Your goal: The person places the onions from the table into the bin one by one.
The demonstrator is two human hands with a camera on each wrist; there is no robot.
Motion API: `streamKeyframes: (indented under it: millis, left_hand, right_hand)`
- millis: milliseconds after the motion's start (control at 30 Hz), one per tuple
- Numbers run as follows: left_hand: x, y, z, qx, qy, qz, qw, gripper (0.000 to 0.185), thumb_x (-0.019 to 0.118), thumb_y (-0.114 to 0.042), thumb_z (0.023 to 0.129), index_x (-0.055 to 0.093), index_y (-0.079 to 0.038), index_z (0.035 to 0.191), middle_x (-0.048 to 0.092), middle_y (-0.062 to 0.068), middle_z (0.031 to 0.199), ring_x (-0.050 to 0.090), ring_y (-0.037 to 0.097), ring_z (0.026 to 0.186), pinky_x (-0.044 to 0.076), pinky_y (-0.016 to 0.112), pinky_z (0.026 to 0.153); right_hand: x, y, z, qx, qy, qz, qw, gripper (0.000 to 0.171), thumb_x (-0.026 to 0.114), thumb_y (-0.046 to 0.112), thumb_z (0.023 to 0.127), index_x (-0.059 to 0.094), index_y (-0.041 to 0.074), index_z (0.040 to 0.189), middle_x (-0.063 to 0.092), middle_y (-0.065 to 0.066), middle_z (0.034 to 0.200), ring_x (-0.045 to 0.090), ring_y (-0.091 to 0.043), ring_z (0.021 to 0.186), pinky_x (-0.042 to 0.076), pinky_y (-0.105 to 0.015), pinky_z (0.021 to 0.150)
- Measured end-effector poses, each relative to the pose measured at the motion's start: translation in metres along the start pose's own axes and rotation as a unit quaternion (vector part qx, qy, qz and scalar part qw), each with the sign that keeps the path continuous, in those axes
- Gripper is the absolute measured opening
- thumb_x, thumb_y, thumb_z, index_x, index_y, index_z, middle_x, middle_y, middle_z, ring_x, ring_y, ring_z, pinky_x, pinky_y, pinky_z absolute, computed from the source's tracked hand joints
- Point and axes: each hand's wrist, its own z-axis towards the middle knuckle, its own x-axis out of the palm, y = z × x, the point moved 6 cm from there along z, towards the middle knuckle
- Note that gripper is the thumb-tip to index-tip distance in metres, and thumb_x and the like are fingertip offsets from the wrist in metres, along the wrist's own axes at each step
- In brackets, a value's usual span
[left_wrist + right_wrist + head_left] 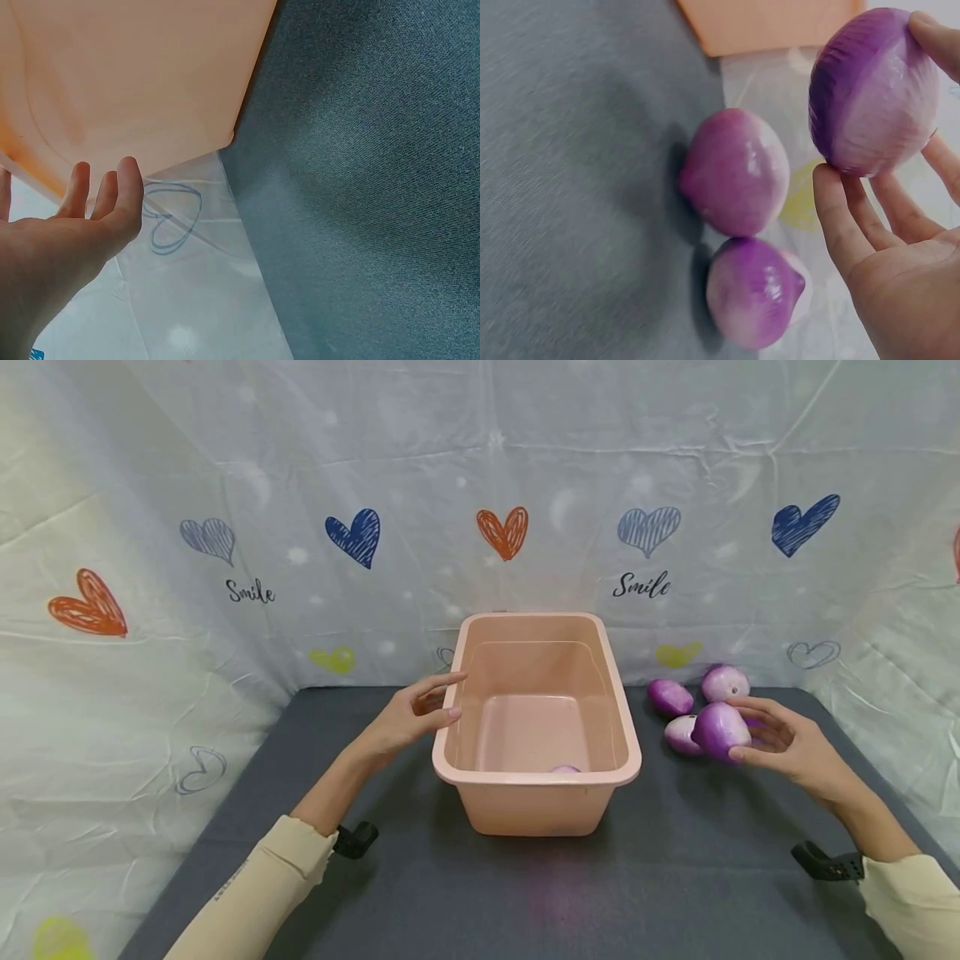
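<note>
Head view: right hand [787,745] pinches a purple onion [720,729] in its fingertips, lifted above three more onions [670,697] on the grey table [675,877], right of the pink tub [536,793]. Left hand [408,717] rests at the tub's left rim, fingers straight, holding nothing. Something pale inside the tub is mostly hidden by the near wall.

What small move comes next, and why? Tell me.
Probably carry the onion left over the tub and let go. The right hand already holds it off the table, one onion lies inside, and the left hand rests at the rim.
</note>
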Motion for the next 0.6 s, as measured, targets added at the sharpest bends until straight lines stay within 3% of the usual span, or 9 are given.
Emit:
streamKeyframes:
  millis: [233,400,600]
  left_hand:
    - [-0.001,0.0,0.0,-0.002,-0.002,0.012,0.9999,0.062,0.066,-0.022,0.102,0.04,-0.017,0.158,0.037,0.011,0.158,0.043,0.034,0.138,0.041,0.056,0.106]
    - [-0.002,0.0,-0.002,-0.014,-0.007,0.028,0.9995,0.062,0.068,-0.029,0.1,0.044,-0.024,0.157,0.037,0.005,0.158,0.039,0.031,0.141,0.039,0.056,0.107]
    - [-0.003,-0.001,-0.002,-0.025,-0.008,0.034,0.9991,0.063,0.069,-0.03,0.099,0.044,-0.022,0.157,0.036,0.006,0.159,0.038,0.031,0.142,0.039,0.058,0.107]
  right_hand:
    - [0.001,0.01,0.014,-0.004,-0.006,0.011,1.0,0.062,0.069,-0.012,0.091,0.048,0.002,0.147,0.051,-0.001,0.141,0.056,-0.011,0.12,0.052,-0.021,0.088]
    - [0.0,0.022,0.028,-0.014,-0.003,0.035,0.999,0.062,0.067,-0.012,0.092,0.048,0.004,0.149,0.051,-0.003,0.141,0.055,-0.014,0.12,0.052,-0.021,0.088]
    - [0.005,0.035,0.043,-0.016,0.007,0.04,0.999,0.062,0.067,-0.009,0.094,0.047,0.008,0.15,0.05,-0.005,0.141,0.054,-0.016,0.122,0.05,-0.021,0.092]
